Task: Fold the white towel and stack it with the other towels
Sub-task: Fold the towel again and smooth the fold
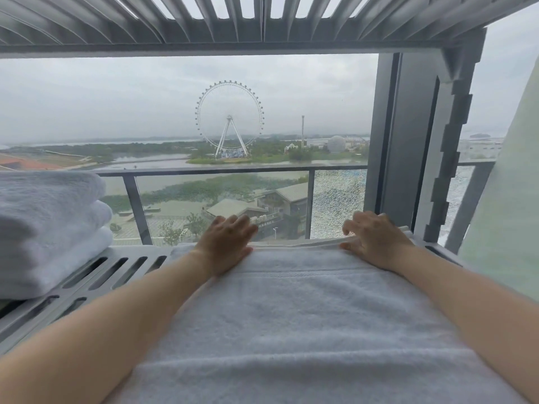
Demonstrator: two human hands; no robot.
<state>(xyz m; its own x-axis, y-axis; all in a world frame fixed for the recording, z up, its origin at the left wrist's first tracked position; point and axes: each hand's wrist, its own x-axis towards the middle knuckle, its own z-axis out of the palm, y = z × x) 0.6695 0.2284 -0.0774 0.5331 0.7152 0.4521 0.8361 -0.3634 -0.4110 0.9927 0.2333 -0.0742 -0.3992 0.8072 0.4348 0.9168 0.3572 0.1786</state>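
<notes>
The white towel (306, 316) lies spread lengthwise in front of me, reaching from the bottom of the view to the window. My left hand (227, 243) rests flat on the towel's far left corner with its fingers straight. My right hand (373, 237) is at the far right corner, thumb and fingers pinching the towel's far edge. A stack of folded white towels (49, 228) sits at the left on the slatted ledge.
A grey slatted ledge (116, 269) runs along the window under the towels. Window glass and a balcony rail (204, 170) stand right behind the towel's far edge. A dark window frame post (408, 141) rises at the right, with a pale curtain (507, 199) beside it.
</notes>
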